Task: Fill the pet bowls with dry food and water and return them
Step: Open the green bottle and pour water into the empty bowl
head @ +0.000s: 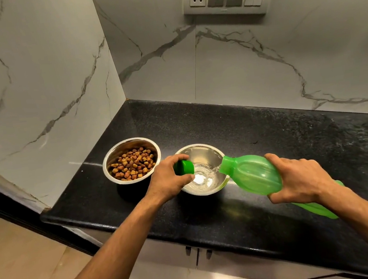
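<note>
Two bowls: both are sitting on the black counter (269, 134), side by side, nearly touching.
Food bowl (131, 160): it is lying at my ten o'clock, already holding dry kibble (133, 163).
Water bowl (202, 169): it is sitting at my twelve o'clock, between my two hands, with a shallow pool gathering in the bottom.
Right hand (297, 179): I am wrapping my fingers around the belly of the green bottle (253, 175), gripping it firmly.
Bottle axis: its long axis is running from five o'clock up to ten o'clock, base low by my wrist, mouth tipped just over the water bowl's right rim.
Stream: water is leaving the mouth and landing inside the bowl.
Left hand (171, 179): I am curling my fingers closed around the green cap (184, 167), hovering over the bowl's left rim.
Nearer hand: my left is closer to both bowls; my right is busy with the bottle.
Step, as I judge it: the water is only partly filled.
Next, I think: levelling the bottle back toward five o'clock, then bringing the cap from nine o'clock across to its mouth.
</note>
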